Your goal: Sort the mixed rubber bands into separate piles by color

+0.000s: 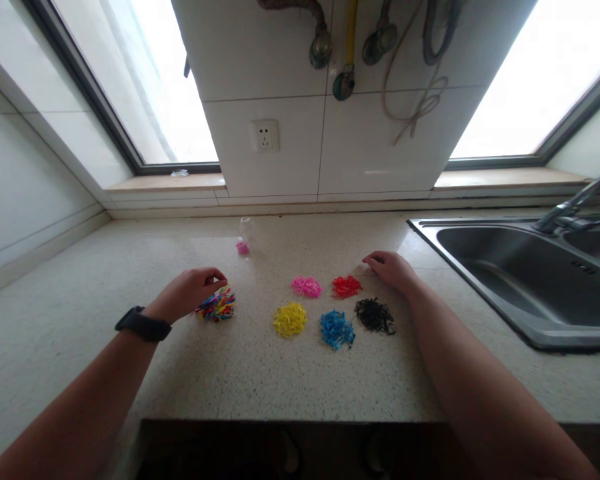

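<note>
My left hand [196,291], with a black band on the wrist, is over a mixed-colour pile [221,308] of small, thin strips that look like rubber bands. Its fingers are drawn together at the pile's upper edge; what they pinch is hidden. Just right of a red pile [347,287], my right hand [389,268] rests low over the counter, fingers closed, and anything in them is too small to make out. Single-colour piles lie between the hands: pink [307,287], yellow [290,320], blue [337,329] and black [375,315].
A small clear container [247,230] stands behind the piles, with a pink piece [243,247] at its near end. To the right is a steel sink [480,293] with a faucet [575,203]. The speckled counter [240,380] ends at a front edge. Pipes hang on the tiled wall.
</note>
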`<state>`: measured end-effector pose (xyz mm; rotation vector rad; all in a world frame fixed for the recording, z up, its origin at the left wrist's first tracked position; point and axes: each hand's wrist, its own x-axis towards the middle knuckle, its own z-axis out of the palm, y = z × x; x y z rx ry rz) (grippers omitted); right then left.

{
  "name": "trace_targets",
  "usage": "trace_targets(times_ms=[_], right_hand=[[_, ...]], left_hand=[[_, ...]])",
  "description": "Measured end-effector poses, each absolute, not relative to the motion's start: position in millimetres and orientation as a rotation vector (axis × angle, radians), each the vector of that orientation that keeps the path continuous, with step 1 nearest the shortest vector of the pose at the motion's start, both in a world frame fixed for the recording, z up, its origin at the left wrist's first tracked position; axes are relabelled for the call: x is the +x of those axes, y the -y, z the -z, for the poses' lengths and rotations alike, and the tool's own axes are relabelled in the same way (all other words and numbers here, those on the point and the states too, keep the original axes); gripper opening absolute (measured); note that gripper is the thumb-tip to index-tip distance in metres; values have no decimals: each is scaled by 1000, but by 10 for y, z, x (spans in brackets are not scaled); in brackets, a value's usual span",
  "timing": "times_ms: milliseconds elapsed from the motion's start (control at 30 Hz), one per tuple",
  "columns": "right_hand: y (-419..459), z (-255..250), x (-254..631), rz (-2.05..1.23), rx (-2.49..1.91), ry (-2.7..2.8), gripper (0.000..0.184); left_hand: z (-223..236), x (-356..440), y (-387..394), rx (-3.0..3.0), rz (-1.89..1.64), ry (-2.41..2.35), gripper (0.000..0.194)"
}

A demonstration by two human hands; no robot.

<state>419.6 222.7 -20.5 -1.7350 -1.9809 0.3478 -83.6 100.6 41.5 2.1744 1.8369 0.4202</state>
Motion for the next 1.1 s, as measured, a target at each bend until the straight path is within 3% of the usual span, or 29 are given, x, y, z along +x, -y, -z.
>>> trace_targets(times_ms=[567,1100], right_hand=[[-2219,191,4169,-331,-1764,1985,29],[-2203,168,4153,-299,-1776,1995,29]], left_hand=[[-578,228,-444,1943,-648,-1313,33],[-566,493,-165,1641,-1056,-1153,26]])
